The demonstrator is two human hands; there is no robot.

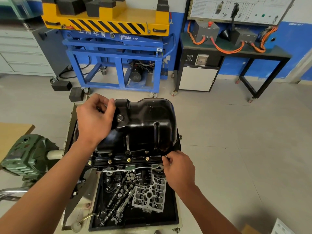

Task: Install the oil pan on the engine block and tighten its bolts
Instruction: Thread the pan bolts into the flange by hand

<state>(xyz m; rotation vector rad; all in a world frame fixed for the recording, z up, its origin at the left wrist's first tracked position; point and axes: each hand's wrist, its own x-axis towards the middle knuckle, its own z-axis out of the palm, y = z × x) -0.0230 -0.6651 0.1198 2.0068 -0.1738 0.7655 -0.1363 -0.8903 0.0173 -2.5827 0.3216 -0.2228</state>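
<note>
Oil pan (145, 125): black pressed steel, glossy, sat sump-up on the inverted engine block (108, 169), which was carried on the stand. Flange (118, 158) lay flat on the block along the near edge. Four brass-coloured bolts (128, 159) stood in the near flange row; how far they were turned down could not be read.

Handling, judged: rigid shell, moderate weight, thin rim. The glossy paint was probably slick, possibly oily. Best held by the flange or the sump's stepped shoulders, not by the drain plug (119, 117). The flange would bend or the seal suffer if one corner were pulled down hard first, so bolts should start by finger.

Right hand (179, 168): thumb and forefinger pinched a small corner bolt (165, 156) at the near-right end of the flange. Left hand (94, 119): fingers curled in at the pan's far-left corner. Whether they gripped a bolt or only the rim could not be told.

Below the flange: black oil filter (143, 174), white print on it too small to read. Under that, a black tray (175, 222) holding camshafts (114, 198) and a grey alloy head casting (148, 195). Green gearbox (25, 152) of the stand to the left.

Writing: blue lift trolley (114, 53) with yellow hazard-striped top bore white lettering starting "HYX", remainder uncertain, with partly cut Chinese characters beside it. The wall board (236, 7) over the bench was not legible.
</note>
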